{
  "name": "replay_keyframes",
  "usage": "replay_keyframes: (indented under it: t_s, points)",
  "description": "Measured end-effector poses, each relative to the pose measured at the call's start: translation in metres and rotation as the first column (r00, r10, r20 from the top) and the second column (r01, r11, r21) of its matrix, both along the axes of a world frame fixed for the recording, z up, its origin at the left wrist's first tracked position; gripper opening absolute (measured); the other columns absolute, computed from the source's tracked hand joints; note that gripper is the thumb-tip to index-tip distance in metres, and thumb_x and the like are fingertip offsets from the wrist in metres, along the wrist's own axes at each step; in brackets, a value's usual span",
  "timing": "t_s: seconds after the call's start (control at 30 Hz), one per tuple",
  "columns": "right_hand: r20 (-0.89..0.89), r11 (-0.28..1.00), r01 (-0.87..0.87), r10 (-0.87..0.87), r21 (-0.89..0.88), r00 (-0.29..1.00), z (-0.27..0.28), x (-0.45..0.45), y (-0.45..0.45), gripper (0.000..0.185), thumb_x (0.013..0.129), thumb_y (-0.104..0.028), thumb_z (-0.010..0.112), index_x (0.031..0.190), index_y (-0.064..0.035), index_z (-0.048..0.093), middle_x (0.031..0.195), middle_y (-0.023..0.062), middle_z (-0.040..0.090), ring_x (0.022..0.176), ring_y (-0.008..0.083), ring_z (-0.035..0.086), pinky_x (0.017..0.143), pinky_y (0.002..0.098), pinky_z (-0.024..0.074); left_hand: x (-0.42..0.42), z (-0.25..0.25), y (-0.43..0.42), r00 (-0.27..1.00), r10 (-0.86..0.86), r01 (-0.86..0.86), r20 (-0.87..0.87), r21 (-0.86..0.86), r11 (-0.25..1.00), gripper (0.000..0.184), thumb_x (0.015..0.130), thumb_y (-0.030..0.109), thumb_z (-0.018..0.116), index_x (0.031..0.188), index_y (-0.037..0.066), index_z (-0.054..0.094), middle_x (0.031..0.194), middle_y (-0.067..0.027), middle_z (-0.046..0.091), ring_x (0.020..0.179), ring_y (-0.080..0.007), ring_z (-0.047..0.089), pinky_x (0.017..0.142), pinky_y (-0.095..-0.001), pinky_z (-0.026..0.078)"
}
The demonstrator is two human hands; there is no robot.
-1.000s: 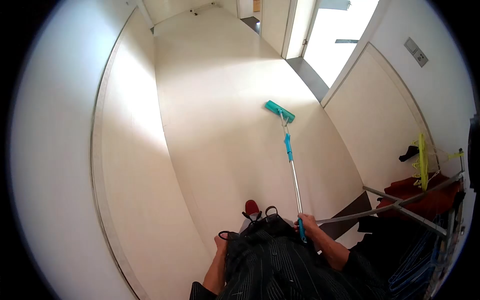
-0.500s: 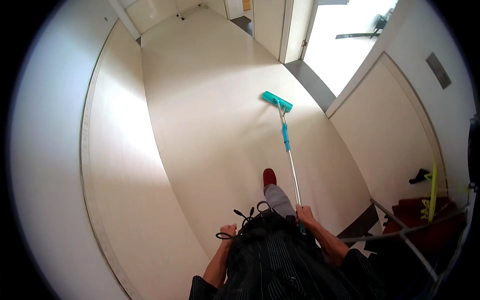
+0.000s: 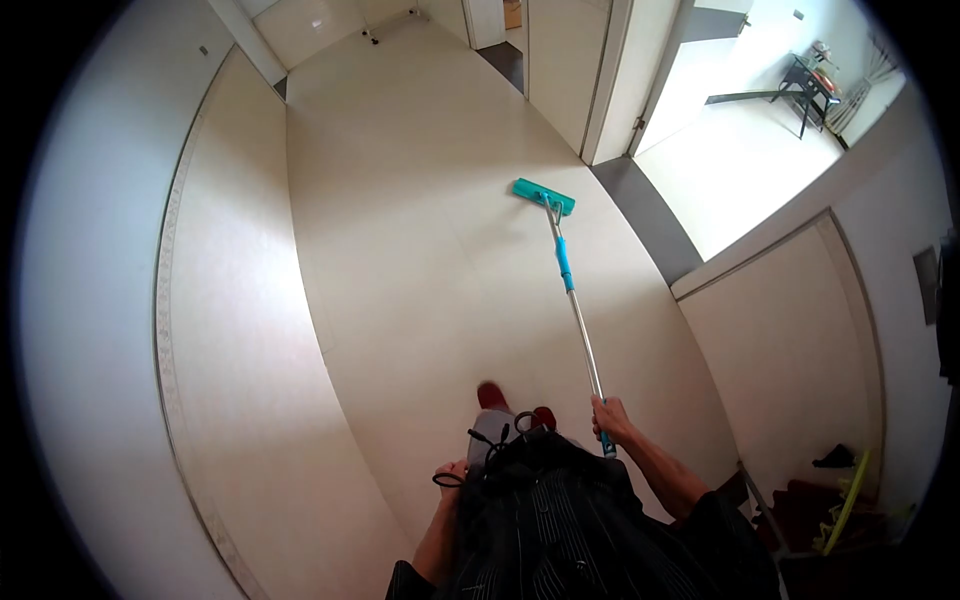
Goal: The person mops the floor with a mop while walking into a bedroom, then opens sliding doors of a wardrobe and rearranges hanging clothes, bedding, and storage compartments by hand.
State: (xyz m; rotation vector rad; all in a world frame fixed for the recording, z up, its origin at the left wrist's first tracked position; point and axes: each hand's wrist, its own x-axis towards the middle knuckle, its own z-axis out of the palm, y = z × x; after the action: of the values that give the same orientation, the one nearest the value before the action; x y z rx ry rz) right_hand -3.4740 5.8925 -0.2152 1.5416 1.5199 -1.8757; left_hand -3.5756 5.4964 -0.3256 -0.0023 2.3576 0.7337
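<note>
My right hand (image 3: 612, 417) is closed around the lower grip of a mop (image 3: 583, 335) with a silver pole and a blue sleeve. The pole slants away from me to the teal mop head (image 3: 543, 196), which rests on the pale floor ahead. Low at my left side, my left hand (image 3: 452, 472) has its fingers curled. A black cord loop (image 3: 447, 480) lies across it, and whether anything is inside the fingers is hidden. Both red shoes (image 3: 491, 396) show below the dark striped top.
Pale wall panels (image 3: 235, 300) line the left side. On the right, an open doorway has a dark threshold (image 3: 648, 215) and a black table (image 3: 806, 88) beyond. Yellow hangers (image 3: 845, 505) and dark red cloth sit at lower right. Small casters (image 3: 370, 38) stand far ahead.
My view has shifted, showing more of the room on the right. A second red shoe has come into sight. The mop stays in my right hand, its head slightly further left in view.
</note>
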Motion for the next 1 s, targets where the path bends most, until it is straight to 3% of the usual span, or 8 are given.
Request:
replay_keyframes:
  t_s: [0.3, 0.4, 0.5, 0.57, 0.7, 0.8, 0.97, 1.0]
  points:
    - [0.024, 0.999, -0.019, 0.019, 0.028, 1.0, 0.014, -0.186, 0.077, 0.043, 0.096, -0.038, 0.051, 0.071, -0.0036, 0.047, 0.058, 0.0051, 0.048, 0.044, 0.017, 0.05, 0.039, 0.0351, 0.0439, -0.164, -0.072, 0.046, 0.794, -0.54, 0.467, -0.278, -0.289, 0.836, 0.032, 0.084, 0.029, 0.057, 0.059, 0.009, 0.056, 0.051, -0.0118, 0.054, 0.05, -0.0279, 0.058, 0.045, -0.042, 0.039]
    - [0.085, 0.999, 0.003, -0.008, 0.05, 0.996, 0.03, -0.253, 0.099, 0.043, 0.095, -0.037, 0.052, 0.067, -0.0048, 0.044, 0.053, 0.0045, 0.046, 0.042, 0.0175, 0.049, 0.037, 0.0352, 0.0419, -0.225, -0.068, 0.072, 0.774, -0.369, 0.436, -0.515, 0.01, 0.9, 0.033, 0.083, 0.023, 0.058, 0.055, 0.006, 0.055, 0.049, -0.0128, 0.054, 0.046, -0.0319, 0.057, 0.041, -0.0407, 0.039]
    - [0.095, 1.0, 0.023, -0.024, 0.019, 0.995, 0.037, -0.318, 0.114, 0.042, 0.094, -0.036, 0.051, 0.067, -0.0044, 0.045, 0.055, 0.0051, 0.047, 0.044, 0.0179, 0.051, 0.038, 0.0354, 0.0421, -0.307, -0.035, 0.094, 0.817, -0.422, 0.427, -0.393, -0.079, 0.901, 0.034, 0.084, 0.023, 0.06, 0.055, 0.007, 0.054, 0.047, -0.0075, 0.051, 0.043, -0.0236, 0.054, 0.042, -0.0373, 0.037]
    - [0.113, 0.999, 0.016, -0.02, 0.034, 0.993, 0.045, -0.354, 0.119, 0.04, 0.094, -0.035, 0.051, 0.069, -0.0031, 0.047, 0.058, 0.0065, 0.049, 0.046, 0.0184, 0.053, 0.039, 0.0355, 0.0426, -0.363, 0.005, 0.121, 0.979, 0.069, -0.016, -0.19, 0.266, 0.964, 0.039, 0.085, 0.024, 0.062, 0.053, 0.006, 0.048, 0.048, -0.002, 0.046, 0.045, -0.0133, 0.047, 0.044, -0.0337, 0.035]
    - [0.056, 0.998, -0.022, 0.018, 0.06, 0.998, 0.038, -0.431, 0.137, 0.04, 0.094, -0.035, 0.05, 0.072, -0.0018, 0.049, 0.061, 0.0076, 0.052, 0.047, 0.0181, 0.053, 0.041, 0.0348, 0.0443, -0.459, 0.037, 0.153, 0.972, 0.235, -0.192, -0.001, 0.569, 0.8, 0.045, 0.087, 0.025, 0.062, 0.05, 0.007, 0.041, 0.05, 0.002, 0.04, 0.05, -0.0083, 0.039, 0.046, -0.0327, 0.031]
    - [0.07, 0.998, -0.032, 0.028, 0.057, 0.997, 0.017, -0.469, 0.156, 0.04, 0.096, -0.035, 0.05, 0.074, -0.0012, 0.05, 0.061, 0.0076, 0.052, 0.048, 0.0174, 0.053, 0.043, 0.0341, 0.0454, -0.488, 0.009, 0.172, 0.96, 0.271, -0.275, 0.076, 0.45, 0.849, 0.046, 0.087, 0.027, 0.059, 0.051, 0.007, 0.04, 0.048, -0.0016, 0.038, 0.047, -0.0098, 0.037, 0.045, -0.0342, 0.03]
    - [0.048, 0.999, 0.029, -0.03, 0.038, 0.998, -0.004, -0.556, 0.194, 0.045, 0.093, -0.036, 0.052, 0.07, 0.0028, 0.053, 0.059, 0.0106, 0.054, 0.046, 0.0206, 0.053, 0.043, 0.0366, 0.0473, -0.55, -0.033, 0.207, 0.805, -0.356, 0.428, -0.475, 0.051, 0.902, 0.046, 0.089, 0.033, 0.056, 0.056, 0.006, 0.038, 0.048, -0.0061, 0.034, 0.044, -0.0127, 0.035, 0.044, -0.037, 0.029]
    - [0.049, 0.998, -0.002, -0.001, 0.057, 0.999, -0.01, -0.565, 0.201, 0.046, 0.093, -0.037, 0.052, 0.07, 0.0031, 0.053, 0.059, 0.0108, 0.054, 0.046, 0.0209, 0.054, 0.043, 0.0367, 0.0475, -0.549, -0.065, 0.208, 0.989, 0.084, -0.001, -0.123, 0.555, 0.832, 0.045, 0.089, 0.035, 0.055, 0.057, 0.007, 0.043, 0.046, -0.004, 0.039, 0.043, -0.0144, 0.04, 0.044, -0.0395, 0.031]
